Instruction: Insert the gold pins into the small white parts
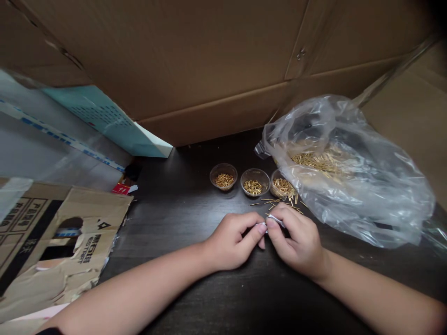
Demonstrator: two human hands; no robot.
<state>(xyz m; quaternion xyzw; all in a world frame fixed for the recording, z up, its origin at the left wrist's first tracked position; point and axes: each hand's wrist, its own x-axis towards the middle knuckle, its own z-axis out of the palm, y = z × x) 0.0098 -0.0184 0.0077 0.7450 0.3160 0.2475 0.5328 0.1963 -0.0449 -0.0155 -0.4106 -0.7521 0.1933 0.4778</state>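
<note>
My left hand (237, 239) and my right hand (295, 235) meet fingertip to fingertip over the dark table. Both are closed in a pinch around a small white piece (276, 220), mostly covered by the fingers; its kind cannot be made out. Just beyond the hands lie loose thin brass-coloured pins (289, 206). Behind them stand three clear round cups: the left cup (211, 179), the middle cup (243, 179) and the right cup (273, 181). Each contains small brass-coloured metal pieces.
A large clear plastic bag (377, 195) with many brass-coloured pins spreads over the right side, against the right cup. Cardboard walls (195, 60) enclose the back. At left are a torn printed cardboard piece (80, 209) and a pale blue box (108, 118).
</note>
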